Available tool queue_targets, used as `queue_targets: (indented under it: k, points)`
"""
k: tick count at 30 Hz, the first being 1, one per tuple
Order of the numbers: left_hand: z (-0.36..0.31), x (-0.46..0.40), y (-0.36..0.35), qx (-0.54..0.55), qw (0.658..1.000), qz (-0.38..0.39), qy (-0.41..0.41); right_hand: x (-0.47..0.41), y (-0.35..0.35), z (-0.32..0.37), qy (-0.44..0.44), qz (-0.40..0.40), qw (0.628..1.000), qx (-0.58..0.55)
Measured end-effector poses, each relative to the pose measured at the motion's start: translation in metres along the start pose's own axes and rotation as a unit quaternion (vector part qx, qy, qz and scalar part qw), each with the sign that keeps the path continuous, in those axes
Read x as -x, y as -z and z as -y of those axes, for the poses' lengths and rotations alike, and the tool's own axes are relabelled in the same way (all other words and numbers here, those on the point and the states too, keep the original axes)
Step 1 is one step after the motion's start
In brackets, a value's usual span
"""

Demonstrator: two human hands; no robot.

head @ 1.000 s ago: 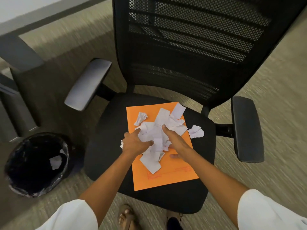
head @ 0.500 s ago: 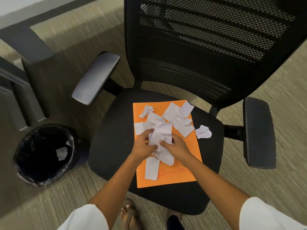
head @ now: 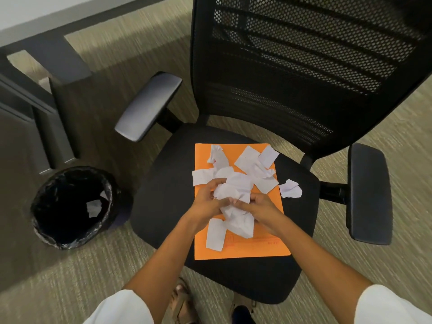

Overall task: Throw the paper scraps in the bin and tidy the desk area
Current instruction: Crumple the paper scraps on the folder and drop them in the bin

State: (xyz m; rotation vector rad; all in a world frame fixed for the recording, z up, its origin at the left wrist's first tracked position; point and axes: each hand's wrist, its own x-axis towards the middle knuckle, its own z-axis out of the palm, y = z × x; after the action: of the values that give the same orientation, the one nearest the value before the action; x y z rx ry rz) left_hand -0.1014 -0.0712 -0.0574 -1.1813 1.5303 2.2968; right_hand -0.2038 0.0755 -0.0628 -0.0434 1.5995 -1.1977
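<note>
Left to right: lined bin [head: 70, 206] on the carpet, one scrap inside; left hand [head: 207, 202] and right hand [head: 261, 208] closed around bunched paper scraps [head: 236, 190] on an orange folder [head: 257, 249] lying on the chair seat [head: 168, 195]; folder print illegible.

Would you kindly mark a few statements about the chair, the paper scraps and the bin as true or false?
1. Both hands, left hand and right hand, gather paper scraps over the orange folder. True.
2. The bin stands right of the chair. False: it stands left.
3. One scrap lies off the folder on the seat. True.
4. The bin holds no paper. False: a white piece lies inside.
</note>
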Motion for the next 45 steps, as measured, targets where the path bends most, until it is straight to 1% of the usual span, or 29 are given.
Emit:
queue_targets:
  k: [3,6,10,13,16,19,22,24,27,29,32,35,37,41,45]
  points:
    - [-0.001,0.005,0.001,0.033,0.999,-0.034,0.002,0.003,0.001,0.004,0.003,-0.003,1.000,0.001]
    - [-0.003,0.011,0.009,0.090,0.993,-0.077,0.005,0.005,0.002,0.010,-0.007,-0.016,1.000,-0.017]
    - [-0.004,0.018,0.024,0.161,0.981,-0.107,0.006,0.007,0.004,0.014,-0.019,0.001,0.999,-0.051]
    - [0.003,0.025,0.043,0.214,0.969,-0.124,0.003,0.005,0.002,0.013,-0.028,-0.044,0.996,-0.070]
    - [0.007,0.037,0.078,0.252,0.955,-0.155,0.003,0.002,-0.001,0.008,-0.030,-0.093,0.988,-0.122]
    - [0.008,0.057,0.130,0.280,0.940,-0.197,-0.015,0.005,-0.006,-0.002,-0.030,-0.132,0.978,-0.155]
    - [0.004,0.083,0.191,0.308,0.915,-0.257,-0.032,0.006,-0.013,-0.009,-0.030,-0.157,0.972,-0.170]
    - [-0.001,0.102,0.233,0.323,0.896,-0.302,-0.047,0.005,-0.028,-0.008,-0.033,-0.159,0.971,-0.177]
    - [-0.007,0.121,0.280,0.342,0.864,-0.363,-0.064,0.001,-0.055,0.004,-0.054,-0.132,0.967,-0.210]
    - [-0.008,0.131,0.304,0.357,0.847,-0.389,-0.066,-0.002,-0.083,0.014,-0.068,-0.086,0.964,-0.242]
    - [-0.006,0.140,0.329,0.368,0.834,-0.406,-0.059,-0.011,-0.139,0.030,-0.072,-0.003,0.969,-0.238]
    - [-0.004,0.143,0.345,0.370,0.833,-0.408,-0.053,-0.020,-0.200,0.050,-0.070,0.060,0.969,-0.228]
    - [-0.002,0.144,0.356,0.371,0.833,-0.407,-0.050,-0.027,-0.240,0.062,-0.067,0.084,0.972,-0.211]
    - [0.001,0.142,0.377,0.371,0.837,-0.400,-0.037,-0.042,-0.298,0.075,-0.061,0.110,0.974,-0.188]
    - [0.003,0.142,0.395,0.374,0.838,-0.394,-0.039,-0.049,-0.335,0.076,-0.067,0.118,0.975,-0.175]
